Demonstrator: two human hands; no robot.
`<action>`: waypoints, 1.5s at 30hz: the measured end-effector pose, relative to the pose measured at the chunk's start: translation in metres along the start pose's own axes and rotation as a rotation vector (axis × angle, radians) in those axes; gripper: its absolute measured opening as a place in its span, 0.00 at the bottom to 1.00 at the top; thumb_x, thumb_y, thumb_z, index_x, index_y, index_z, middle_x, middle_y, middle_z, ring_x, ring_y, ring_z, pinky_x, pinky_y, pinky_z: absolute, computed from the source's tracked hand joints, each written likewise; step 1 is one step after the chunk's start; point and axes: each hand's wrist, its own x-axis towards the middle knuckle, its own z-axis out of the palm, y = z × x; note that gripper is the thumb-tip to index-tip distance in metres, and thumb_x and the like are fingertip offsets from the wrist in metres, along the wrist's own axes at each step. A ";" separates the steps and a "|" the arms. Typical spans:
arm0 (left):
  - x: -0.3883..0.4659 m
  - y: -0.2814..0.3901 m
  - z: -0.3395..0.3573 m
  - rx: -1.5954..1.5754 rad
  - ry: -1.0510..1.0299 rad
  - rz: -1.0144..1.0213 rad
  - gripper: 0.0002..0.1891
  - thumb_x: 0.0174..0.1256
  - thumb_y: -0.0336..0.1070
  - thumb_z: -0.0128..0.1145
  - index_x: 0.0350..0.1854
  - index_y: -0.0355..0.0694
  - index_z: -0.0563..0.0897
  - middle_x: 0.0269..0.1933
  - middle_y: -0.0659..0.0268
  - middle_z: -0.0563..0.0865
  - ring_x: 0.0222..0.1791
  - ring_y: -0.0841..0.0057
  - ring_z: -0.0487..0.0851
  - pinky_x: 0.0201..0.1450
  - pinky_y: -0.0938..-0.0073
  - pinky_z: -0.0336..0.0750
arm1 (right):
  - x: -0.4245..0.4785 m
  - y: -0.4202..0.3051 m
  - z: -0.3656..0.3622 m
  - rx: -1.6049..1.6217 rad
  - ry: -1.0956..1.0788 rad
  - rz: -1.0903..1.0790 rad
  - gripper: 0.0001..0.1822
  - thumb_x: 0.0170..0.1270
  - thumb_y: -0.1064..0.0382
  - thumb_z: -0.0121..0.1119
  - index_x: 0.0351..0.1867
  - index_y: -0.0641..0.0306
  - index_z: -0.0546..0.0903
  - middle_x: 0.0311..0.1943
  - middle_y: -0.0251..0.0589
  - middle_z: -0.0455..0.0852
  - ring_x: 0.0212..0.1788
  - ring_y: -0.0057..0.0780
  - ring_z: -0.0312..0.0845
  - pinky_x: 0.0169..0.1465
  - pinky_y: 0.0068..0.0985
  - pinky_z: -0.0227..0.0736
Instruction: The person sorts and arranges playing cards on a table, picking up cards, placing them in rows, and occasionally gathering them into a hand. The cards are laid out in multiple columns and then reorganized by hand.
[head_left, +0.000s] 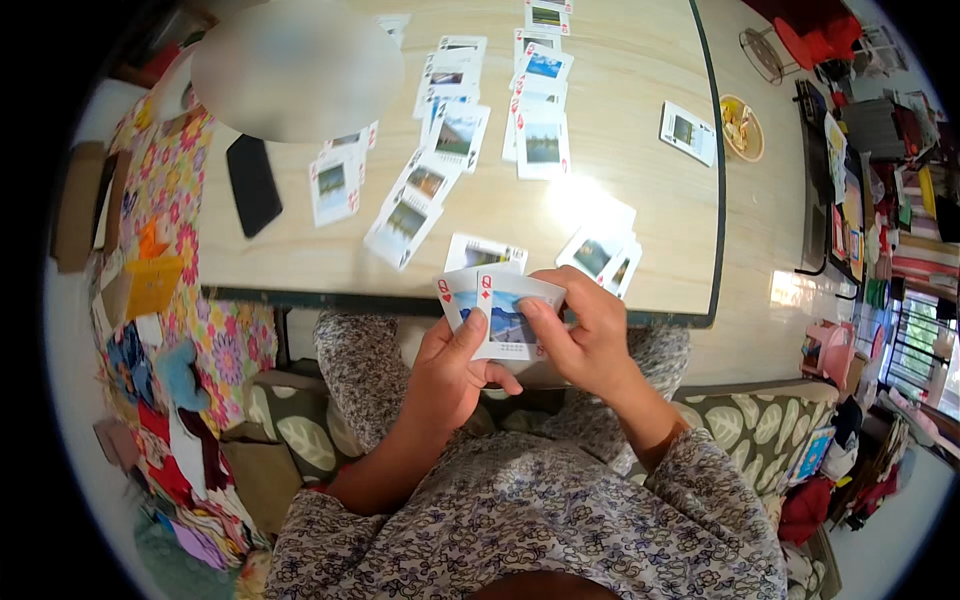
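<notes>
My left hand (454, 360) and my right hand (589, 330) hold a small fan of playing cards (512, 326) between them, just over the table's near edge. Two red queens show at the front, one of hearts and one of diamonds. Just beyond them a playing card (465, 249) lies partly hidden. Beyond my right hand is a loose group of cards (592, 251). Overlapping columns of face-up cards run up the table: one at the middle right (543, 146), one at the middle (405, 221) and a shorter one at the left (332, 187).
A black phone (253, 186) lies on the table's left side. A squared stack of cards (686, 133) sits near the dark right edge. Past that edge is a small basket (750, 129). A blurred shape covers the far left. My legs are under the table.
</notes>
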 end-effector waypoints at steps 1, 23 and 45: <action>-0.010 -0.015 -0.010 -0.044 -0.020 0.033 0.18 0.74 0.42 0.44 0.56 0.34 0.71 0.48 0.58 0.81 0.43 0.70 0.83 0.29 0.70 0.82 | -0.018 0.003 0.009 -0.008 0.022 -0.028 0.09 0.60 0.66 0.61 0.40 0.69 0.80 0.27 0.43 0.80 0.21 0.27 0.74 0.25 0.22 0.68; -0.065 -0.094 -0.038 0.168 -0.034 0.390 0.18 0.68 0.42 0.54 0.54 0.36 0.72 0.46 0.63 0.82 0.39 0.76 0.84 0.29 0.78 0.80 | -0.122 0.034 -0.040 -0.473 0.297 -0.230 0.14 0.58 0.68 0.61 0.46 0.65 0.79 0.42 0.47 0.82 0.45 0.43 0.77 0.49 0.31 0.72; -0.012 -0.091 -0.051 0.251 0.007 0.155 0.17 0.66 0.39 0.56 0.52 0.35 0.75 0.44 0.63 0.84 0.36 0.79 0.84 0.28 0.79 0.80 | -0.059 0.101 -0.015 -1.085 0.139 -0.348 0.24 0.61 0.54 0.60 0.53 0.69 0.74 0.57 0.53 0.75 0.61 0.45 0.69 0.63 0.41 0.60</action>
